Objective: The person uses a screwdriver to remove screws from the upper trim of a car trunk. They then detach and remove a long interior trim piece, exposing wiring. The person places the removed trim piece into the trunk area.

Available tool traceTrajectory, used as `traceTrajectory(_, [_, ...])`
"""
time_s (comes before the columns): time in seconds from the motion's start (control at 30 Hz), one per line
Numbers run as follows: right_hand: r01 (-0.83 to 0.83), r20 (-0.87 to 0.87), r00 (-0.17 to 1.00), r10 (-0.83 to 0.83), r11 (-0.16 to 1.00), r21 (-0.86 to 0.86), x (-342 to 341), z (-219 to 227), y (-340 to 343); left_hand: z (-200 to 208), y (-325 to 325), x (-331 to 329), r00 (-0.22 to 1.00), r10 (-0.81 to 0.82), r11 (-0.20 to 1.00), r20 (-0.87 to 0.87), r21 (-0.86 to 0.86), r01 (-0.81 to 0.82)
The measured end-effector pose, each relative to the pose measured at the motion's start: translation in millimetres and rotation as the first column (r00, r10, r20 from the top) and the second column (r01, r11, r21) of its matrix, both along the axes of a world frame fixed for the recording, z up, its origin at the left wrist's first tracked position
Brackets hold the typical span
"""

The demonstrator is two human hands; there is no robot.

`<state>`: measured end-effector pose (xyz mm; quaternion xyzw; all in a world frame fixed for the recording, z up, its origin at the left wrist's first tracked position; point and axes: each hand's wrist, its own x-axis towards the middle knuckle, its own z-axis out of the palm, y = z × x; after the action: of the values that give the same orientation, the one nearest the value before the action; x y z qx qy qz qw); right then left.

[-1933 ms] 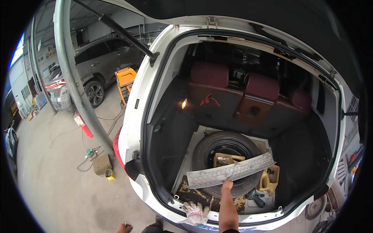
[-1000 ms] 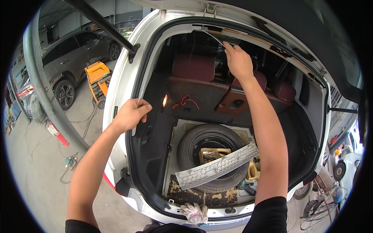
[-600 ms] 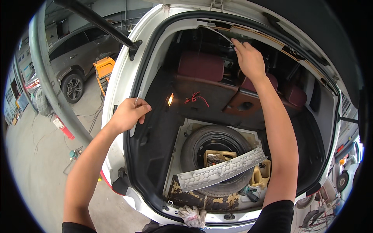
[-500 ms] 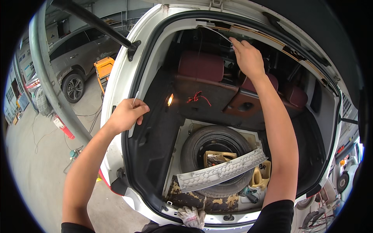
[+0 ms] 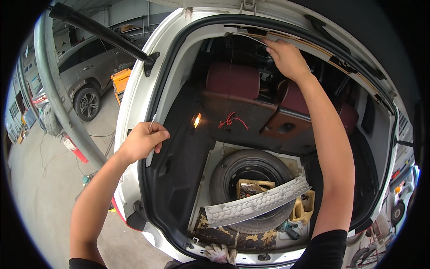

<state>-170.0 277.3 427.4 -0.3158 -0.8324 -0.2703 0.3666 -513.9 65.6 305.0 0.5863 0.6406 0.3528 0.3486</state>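
At the left edge of the open car boot, my left hand [image 5: 142,141] is closed, with a thin white rod [image 5: 154,118] sticking up between thumb and fingers. My right hand [image 5: 289,60] reaches up to the top edge of the opening. Its fingertips pinch a thin pale rod [image 5: 250,37], which slants left along the exposed roof edge [image 5: 309,47]. Whether the two rods are one piece cannot be seen. The black rubber seal [image 5: 177,49] runs around the opening beside both hands.
Inside lie a spare tyre [image 5: 219,179], a pale perforated trim panel [image 5: 260,204] across it, and a red wire bundle [image 5: 230,120]. A lamp [image 5: 197,120] glows on the left wall. Gloves [image 5: 220,253] rest on the sill. A black strut [image 5: 103,33] juts at upper left.
My right hand has shifted slightly right, and the pale rod now slants less steeply, nearer the roof edge. My left hand keeps its pinch. The whole view has shifted a little.
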Motion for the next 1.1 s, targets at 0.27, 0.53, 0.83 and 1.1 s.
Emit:
traceTrajectory(0.27, [0.369,0.214,0.915,-0.343,0.925,-0.094,-39,26,-26,-8,-3,-5,1.0,-0.008,0.999,-0.005,0.046,0.008])
traceTrajectory(0.53, [0.311,0.241,0.931,-0.273,0.94,-0.141,-30,38,-20,34,57,75,0.73,-0.211,0.956,0.65,0.291,0.017])
traceTrajectory(0.83, [0.28,0.138,0.957,-0.255,0.936,-0.214,-21,22,-15,77,154,143,0.431,-0.329,0.908,0.84,0.407,-0.099])
traceTrajectory(1.1, [0.235,0.115,0.97,-0.215,0.95,-0.205,-22,19,-12,87,175,146,0.382,-0.432,0.864,0.817,0.497,-0.085])
